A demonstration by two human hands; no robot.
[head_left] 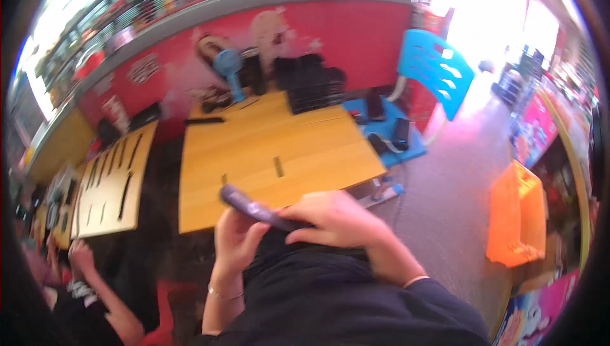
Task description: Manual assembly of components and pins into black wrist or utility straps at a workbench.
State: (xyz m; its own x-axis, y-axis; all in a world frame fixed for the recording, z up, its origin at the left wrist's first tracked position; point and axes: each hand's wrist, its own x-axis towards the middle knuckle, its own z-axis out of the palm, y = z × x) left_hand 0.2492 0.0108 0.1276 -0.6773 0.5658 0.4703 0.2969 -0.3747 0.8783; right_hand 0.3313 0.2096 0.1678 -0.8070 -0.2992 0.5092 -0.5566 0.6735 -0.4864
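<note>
Close to my body, just past the near edge of a wooden table (pixel 254 149), I hold a dark, purplish-grey curved strip (pixel 251 207), blurred by motion. It looks like a thick band, but its exact kind is unclear. My left hand (pixel 235 238) grips its middle from below, the thumb bent toward it. My right hand (pixel 333 219) closes over its right end, hiding that part. On the tabletop lie a short dark strip (pixel 278 167) and another short dark strip (pixel 223 179).
A blue fan (pixel 229 66) and a black stack of trays (pixel 314 85) stand at the table's back. Blue chairs (pixel 435 66) are right of it, an orange crate (pixel 515 219) farther right. At left, a co-worker's hand (pixel 81 257) is near a table with black strips (pixel 124 193).
</note>
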